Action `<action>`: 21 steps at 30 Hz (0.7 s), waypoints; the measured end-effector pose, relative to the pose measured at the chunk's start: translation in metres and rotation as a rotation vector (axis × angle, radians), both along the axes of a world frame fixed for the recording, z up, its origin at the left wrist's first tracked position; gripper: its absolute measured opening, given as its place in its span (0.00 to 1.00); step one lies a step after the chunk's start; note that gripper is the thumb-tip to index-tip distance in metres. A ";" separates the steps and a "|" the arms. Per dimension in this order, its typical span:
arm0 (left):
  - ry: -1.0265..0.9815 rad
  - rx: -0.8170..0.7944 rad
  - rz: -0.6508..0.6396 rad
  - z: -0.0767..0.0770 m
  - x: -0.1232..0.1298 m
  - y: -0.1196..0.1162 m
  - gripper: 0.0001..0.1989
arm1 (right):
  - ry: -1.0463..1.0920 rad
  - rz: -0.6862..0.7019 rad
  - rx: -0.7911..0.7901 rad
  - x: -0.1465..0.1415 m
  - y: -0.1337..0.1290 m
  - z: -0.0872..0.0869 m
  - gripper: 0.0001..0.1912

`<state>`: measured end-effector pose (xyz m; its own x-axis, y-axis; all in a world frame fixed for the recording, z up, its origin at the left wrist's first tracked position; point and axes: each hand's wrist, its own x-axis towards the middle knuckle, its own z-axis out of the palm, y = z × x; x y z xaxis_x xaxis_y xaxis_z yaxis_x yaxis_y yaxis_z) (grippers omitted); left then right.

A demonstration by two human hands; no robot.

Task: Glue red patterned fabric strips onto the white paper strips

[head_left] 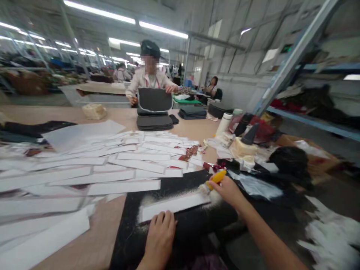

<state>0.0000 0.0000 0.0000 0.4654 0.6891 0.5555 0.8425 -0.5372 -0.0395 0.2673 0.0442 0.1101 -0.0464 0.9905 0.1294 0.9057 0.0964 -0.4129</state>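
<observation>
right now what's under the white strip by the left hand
The white strip lies on a black sheet, with pale residue visible around the strip. Anything directly beneath it is covered, so I can't tell.

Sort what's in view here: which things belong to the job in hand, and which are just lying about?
In use, or seemingly part of it:
- yellow-handled brush, in the right hand
- white strip, touched by the left hand
- black sheet beneath
- similar strips spread nearby

Apparently just lying about:
- pale bottle
- beige bundle
- clear plastic
</observation>
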 end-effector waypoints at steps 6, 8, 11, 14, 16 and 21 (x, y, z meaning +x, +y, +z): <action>0.043 -0.162 -0.037 0.027 0.009 0.017 0.10 | -0.321 -0.262 0.167 0.023 -0.015 -0.011 0.13; 0.021 -0.256 -0.070 0.036 0.032 0.028 0.10 | -0.286 -0.306 0.262 0.030 -0.020 -0.010 0.16; 0.019 -0.384 -0.175 0.044 0.080 0.046 0.08 | -0.190 -0.314 0.312 0.033 -0.027 -0.009 0.17; 0.061 -0.448 -0.250 0.044 0.124 0.059 0.07 | -0.126 -0.331 0.321 0.032 -0.033 -0.012 0.17; 0.100 -0.466 -0.250 0.042 0.143 0.064 0.08 | -0.087 -0.341 0.318 0.032 -0.036 -0.015 0.18; 0.136 -0.457 -0.266 0.037 0.150 0.068 0.09 | 0.048 -0.349 0.330 0.031 -0.038 -0.018 0.18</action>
